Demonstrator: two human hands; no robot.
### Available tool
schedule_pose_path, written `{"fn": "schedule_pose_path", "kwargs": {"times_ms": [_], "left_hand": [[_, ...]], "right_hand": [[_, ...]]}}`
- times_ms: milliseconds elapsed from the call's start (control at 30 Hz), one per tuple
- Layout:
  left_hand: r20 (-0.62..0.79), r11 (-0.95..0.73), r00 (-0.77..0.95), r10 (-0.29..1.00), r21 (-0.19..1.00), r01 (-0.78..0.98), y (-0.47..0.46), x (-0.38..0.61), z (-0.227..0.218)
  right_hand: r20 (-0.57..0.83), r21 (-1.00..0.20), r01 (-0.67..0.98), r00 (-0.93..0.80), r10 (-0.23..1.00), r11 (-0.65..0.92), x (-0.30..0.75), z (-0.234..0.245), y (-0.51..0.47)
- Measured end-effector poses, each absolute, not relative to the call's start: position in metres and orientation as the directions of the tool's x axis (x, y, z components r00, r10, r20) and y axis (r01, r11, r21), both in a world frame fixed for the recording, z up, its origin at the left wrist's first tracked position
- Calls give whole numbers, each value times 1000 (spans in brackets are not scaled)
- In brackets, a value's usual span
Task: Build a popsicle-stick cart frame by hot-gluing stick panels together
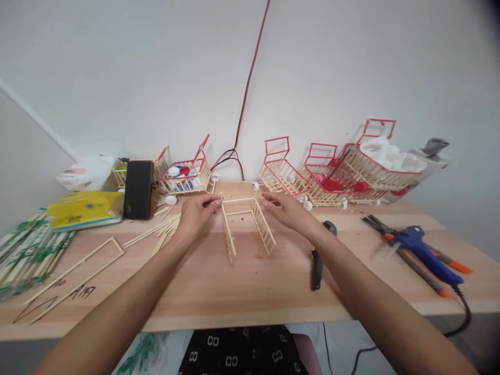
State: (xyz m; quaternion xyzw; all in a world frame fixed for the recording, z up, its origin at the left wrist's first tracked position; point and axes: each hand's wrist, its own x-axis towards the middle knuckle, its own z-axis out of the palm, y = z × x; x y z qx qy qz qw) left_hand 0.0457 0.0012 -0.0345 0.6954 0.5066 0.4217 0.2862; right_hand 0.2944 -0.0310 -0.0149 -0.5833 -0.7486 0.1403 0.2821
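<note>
A small open frame of thin wooden sticks (pixel 238 200) stands on the table in front of me, with two slatted sides joined by crossbars at the back. My left hand (pixel 199 214) is closed in a pinch at its back left corner. At the back right corner, my right hand (pixel 287 211) has its thumb and index finger stretched toward the frame, slightly apart. Whether those fingertips touch the wood is hard to see. Loose wooden sticks (pixel 166 232) lie left of my left hand. A black-handled tool (pixel 316 271) lies partly behind my right forearm.
Stick-built shopping carts with red handles (pixel 283 174) line the wall. A blue glue gun (pixel 420 247) and orange-handled pliers (pixel 414 268) lie right. Left are a phone (pixel 138 190), a yellow packet (pixel 88 209), bagged sticks (pixel 37 255) and a three-sided stick frame (pixel 88 281).
</note>
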Motion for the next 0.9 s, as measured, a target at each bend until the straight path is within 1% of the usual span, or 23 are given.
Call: {"fn": "schedule_pose_path", "kwargs": {"times_ms": [100, 233, 433, 600, 767, 900], "left_hand": [[320, -337, 124, 939, 790, 513, -2, 47, -31], [365, -375, 139, 921, 727, 575, -7, 48, -28], [332, -327, 102, 938, 746, 580, -13, 49, -33], [318, -318, 105, 942, 749, 581, -12, 53, -36], [303, -296, 90, 949, 754, 586, -11, 55, -35], [295, -291, 90, 951, 759, 583, -11, 55, -35]], "right_hand": [[273, -595, 734, -199, 941, 328, 294, -20, -25], [304, -616, 707, -191, 933, 346, 289, -28, -21], [339, -686, 612, -209, 917, 393, 282, -38, -18], [332, -701, 605, -191, 924, 377, 282, -40, -20], [321, -691, 613, -215, 922, 383, 283, -40, -22], [337, -687, 623, -183, 924, 374, 282, -42, -23]]}}
